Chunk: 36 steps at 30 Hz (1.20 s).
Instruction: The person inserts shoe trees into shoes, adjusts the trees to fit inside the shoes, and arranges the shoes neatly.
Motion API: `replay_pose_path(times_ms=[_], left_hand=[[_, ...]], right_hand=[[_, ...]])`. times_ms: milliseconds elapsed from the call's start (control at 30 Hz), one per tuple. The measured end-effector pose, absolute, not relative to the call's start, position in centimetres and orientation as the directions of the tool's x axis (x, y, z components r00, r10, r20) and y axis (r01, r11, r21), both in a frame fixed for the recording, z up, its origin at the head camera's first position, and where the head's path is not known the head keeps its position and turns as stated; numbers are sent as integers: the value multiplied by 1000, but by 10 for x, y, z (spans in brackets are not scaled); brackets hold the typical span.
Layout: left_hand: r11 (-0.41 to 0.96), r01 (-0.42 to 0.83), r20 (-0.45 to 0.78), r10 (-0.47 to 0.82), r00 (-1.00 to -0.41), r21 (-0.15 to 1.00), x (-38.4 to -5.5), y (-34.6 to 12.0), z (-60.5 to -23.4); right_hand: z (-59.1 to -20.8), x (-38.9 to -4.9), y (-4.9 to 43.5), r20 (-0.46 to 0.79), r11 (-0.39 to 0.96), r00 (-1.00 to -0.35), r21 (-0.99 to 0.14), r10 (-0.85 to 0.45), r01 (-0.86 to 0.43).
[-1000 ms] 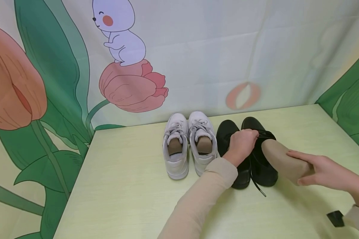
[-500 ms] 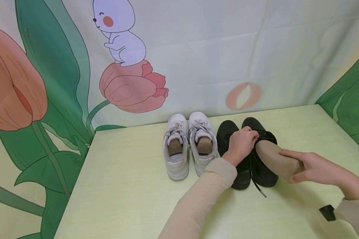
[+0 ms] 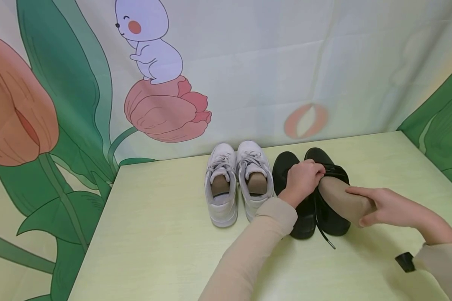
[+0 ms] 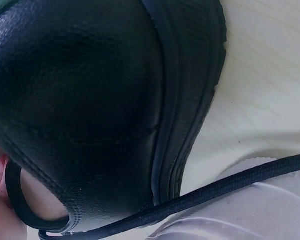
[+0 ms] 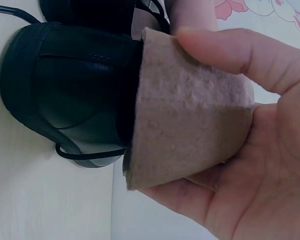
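A pair of black lace-up shoes stands to the right in the head view. My left hand (image 3: 303,179) reaches over the left black shoe (image 3: 285,168) and pinches the right black shoe (image 3: 333,223) at its tongue and laces. Between the fingers and thumb of my right hand (image 3: 391,207) is a brown moulded-cardboard shoe insert (image 3: 340,200), its front end inside the right shoe's opening. The right wrist view shows the insert's rough, cut rear end (image 5: 190,115) beside the shoe's heel (image 5: 65,80). A black lace (image 4: 240,186) crosses the left wrist view.
Left of the black pair stand two white sneakers (image 3: 223,211) with brown inserts (image 3: 257,184) inside. All stand on a pale yellow-green table (image 3: 154,234). Behind it hangs a cloth backdrop (image 3: 248,75) printed with tulips. A loose lace end (image 3: 327,239) trails onto the table.
My right hand has moved left and slightly up with the insert, whose front end has gone deeper into the right black shoe. My left hand has kept its hold at the tongue.
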<state>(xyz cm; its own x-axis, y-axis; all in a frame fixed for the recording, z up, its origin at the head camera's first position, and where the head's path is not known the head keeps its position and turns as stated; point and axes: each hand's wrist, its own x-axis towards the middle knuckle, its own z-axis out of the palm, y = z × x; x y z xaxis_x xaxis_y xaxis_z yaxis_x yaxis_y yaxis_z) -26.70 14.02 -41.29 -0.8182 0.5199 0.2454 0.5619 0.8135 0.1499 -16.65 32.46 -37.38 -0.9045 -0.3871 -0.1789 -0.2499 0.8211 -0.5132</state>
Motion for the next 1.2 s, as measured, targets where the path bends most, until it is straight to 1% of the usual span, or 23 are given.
replay_pose_path(times_ms=[200,433,567,767,1000,1200], left_hand=[[810,564,243,522,-818,159,-268,140,-414],[807,571,255,526,-811,151,-269,140,-416],[807,572,246,530,-811,148,-268,140,-415],[808,571,222,536,-814,146,-267,139,-415],[810,572,220,539,-813,132,-267,139,-414],[817,566,214,537,-816,112,-267,139,-414]], right_hand=[[-371,-171,322,-212,824,-895,-514,-393,-240],[-366,-176,317,-200,814,-882,-511,-426,-277],[-362,-180,312,-222,822,-884,-508,-412,-255],[-357,-184,307,-248,847,-885,-472,-395,-245],[-351,-190,304,-299,867,-868,-433,-395,-246],[-346,-198,302,-341,875,-854,-423,-393,-234]])
